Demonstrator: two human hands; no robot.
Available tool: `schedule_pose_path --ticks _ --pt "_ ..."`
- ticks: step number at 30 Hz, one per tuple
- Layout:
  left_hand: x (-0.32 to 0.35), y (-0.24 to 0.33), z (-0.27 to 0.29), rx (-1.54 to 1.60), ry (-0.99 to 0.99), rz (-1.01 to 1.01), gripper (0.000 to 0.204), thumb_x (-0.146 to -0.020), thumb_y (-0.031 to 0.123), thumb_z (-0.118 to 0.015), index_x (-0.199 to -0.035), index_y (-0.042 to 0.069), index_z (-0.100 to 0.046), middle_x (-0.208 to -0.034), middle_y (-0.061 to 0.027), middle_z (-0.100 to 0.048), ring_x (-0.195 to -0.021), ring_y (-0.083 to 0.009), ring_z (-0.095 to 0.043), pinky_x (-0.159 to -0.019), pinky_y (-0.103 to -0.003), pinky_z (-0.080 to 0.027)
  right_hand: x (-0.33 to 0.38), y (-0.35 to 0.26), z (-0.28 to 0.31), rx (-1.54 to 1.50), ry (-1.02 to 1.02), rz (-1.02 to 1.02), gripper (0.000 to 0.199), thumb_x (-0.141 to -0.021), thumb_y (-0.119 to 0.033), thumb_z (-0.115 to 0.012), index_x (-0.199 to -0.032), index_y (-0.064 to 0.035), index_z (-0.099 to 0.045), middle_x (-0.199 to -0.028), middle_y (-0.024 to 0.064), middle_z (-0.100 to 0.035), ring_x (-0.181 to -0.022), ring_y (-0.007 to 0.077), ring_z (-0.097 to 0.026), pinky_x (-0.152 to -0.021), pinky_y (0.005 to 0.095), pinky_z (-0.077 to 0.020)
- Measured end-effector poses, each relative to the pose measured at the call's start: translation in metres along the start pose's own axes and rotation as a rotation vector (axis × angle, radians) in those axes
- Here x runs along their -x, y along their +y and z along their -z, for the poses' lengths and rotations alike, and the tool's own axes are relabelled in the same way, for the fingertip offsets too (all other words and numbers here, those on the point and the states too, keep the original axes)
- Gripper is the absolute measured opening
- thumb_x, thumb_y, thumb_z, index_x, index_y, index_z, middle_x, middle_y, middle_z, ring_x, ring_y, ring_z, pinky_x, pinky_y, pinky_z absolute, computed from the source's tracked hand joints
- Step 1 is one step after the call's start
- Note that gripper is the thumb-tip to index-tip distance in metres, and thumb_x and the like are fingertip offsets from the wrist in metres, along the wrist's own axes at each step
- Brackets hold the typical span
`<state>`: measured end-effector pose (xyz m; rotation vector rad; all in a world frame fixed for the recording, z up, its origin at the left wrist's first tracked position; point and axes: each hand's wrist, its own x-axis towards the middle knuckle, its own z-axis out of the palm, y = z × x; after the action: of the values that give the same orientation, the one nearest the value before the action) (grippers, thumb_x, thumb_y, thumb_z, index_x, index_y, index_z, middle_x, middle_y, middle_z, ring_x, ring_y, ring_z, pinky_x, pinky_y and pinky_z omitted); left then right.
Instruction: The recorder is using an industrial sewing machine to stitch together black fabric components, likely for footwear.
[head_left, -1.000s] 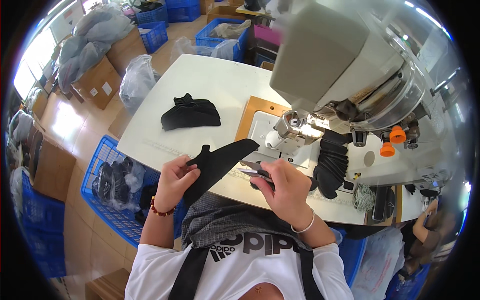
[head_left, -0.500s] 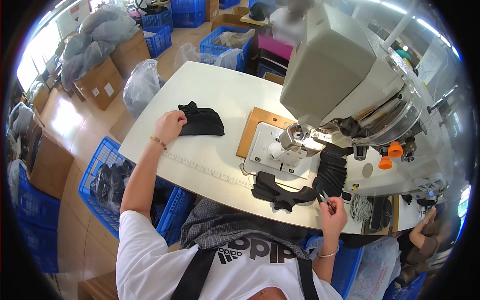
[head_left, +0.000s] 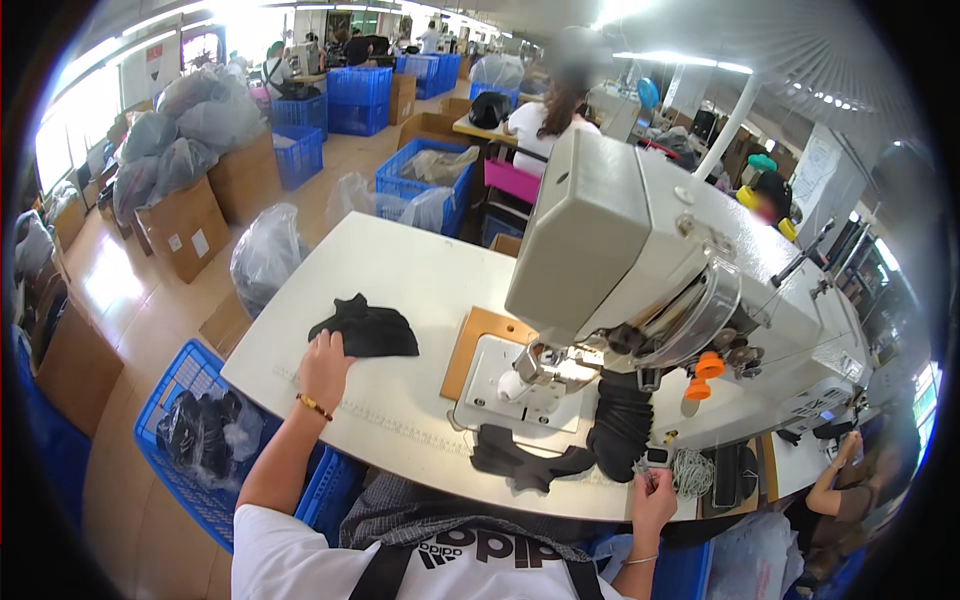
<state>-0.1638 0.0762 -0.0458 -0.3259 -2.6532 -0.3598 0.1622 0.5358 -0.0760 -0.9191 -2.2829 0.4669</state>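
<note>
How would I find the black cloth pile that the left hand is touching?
Start at the big grey sewing machine on the white table. Look to its left, past the tan wooden board, to the small heap of black fabric pieces under the left hand. Unlike the flat black piece by the near edge, it is stacked and lies far from the needle.

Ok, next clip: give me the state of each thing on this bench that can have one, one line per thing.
left hand: resting on the black fabric stack, grip unclear
right hand: at the table's front edge, fingers pinched, held item too small to tell
black fabric stack: piled on the white table
black cut piece: lying flat, untouched
sewing machine: nothing under its needle
</note>
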Motion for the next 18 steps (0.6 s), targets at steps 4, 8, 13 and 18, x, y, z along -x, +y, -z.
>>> schedule_pose_path --ticks 4,8,13,18 --pt "-0.002 0.0 -0.003 0.0 -0.028 0.067 0.04 -0.071 0.018 -0.077 -0.098 0.002 -0.054 -0.11 -0.0196 -0.058 -0.105 -0.0333 -0.056 -0.086 -0.037 -0.049 -0.003 -0.002 -0.005 0.024 0.036 -0.017 0.025 -0.075 -0.017 -0.073 -0.089 -0.0075 -0.056 -0.072 0.0064 -0.06 -0.062 0.0225 -0.059 -0.059 0.0356 -0.0461" --pt "-0.004 0.009 0.007 -0.028 -0.018 0.067 0.044 -0.071 0.02 -0.077 -0.102 0.001 -0.053 -0.116 -0.0211 -0.056 -0.11 -0.0339 -0.055 -0.09 -0.038 -0.047 -0.002 0.005 -0.011 0.085 0.114 0.085 0.025 -0.076 -0.014 -0.072 -0.092 -0.0073 -0.055 -0.076 0.007 -0.06 -0.064 0.0226 -0.059 -0.06 0.0357 -0.0462" --pt "-0.003 0.022 0.012 -0.032 -0.006 -0.015 0.046 -0.076 0.022 -0.074 -0.111 0.004 -0.051 -0.125 -0.0264 -0.05 -0.117 -0.0397 -0.05 -0.096 -0.042 -0.044 -0.004 -0.009 -0.006 0.049 0.13 0.073 0.024 -0.078 -0.012 -0.07 -0.095 -0.0061 -0.054 -0.084 0.0105 -0.06 -0.071 0.0261 -0.06 -0.064 0.0368 -0.0467" --pt "-0.003 0.007 -0.014 -0.092 0.02 -0.109 0.034 -0.078 0.013 -0.07 -0.107 0.004 -0.053 -0.123 -0.0281 -0.05 -0.114 -0.0415 -0.05 -0.093 -0.044 -0.045 -0.001 0.0 -0.006 -0.042 0.154 -0.024 0.027 -0.077 -0.01 -0.069 -0.098 -0.0039 -0.053 -0.091 0.0134 -0.058 -0.083 0.0336 -0.058 -0.07 0.0422 -0.0466"
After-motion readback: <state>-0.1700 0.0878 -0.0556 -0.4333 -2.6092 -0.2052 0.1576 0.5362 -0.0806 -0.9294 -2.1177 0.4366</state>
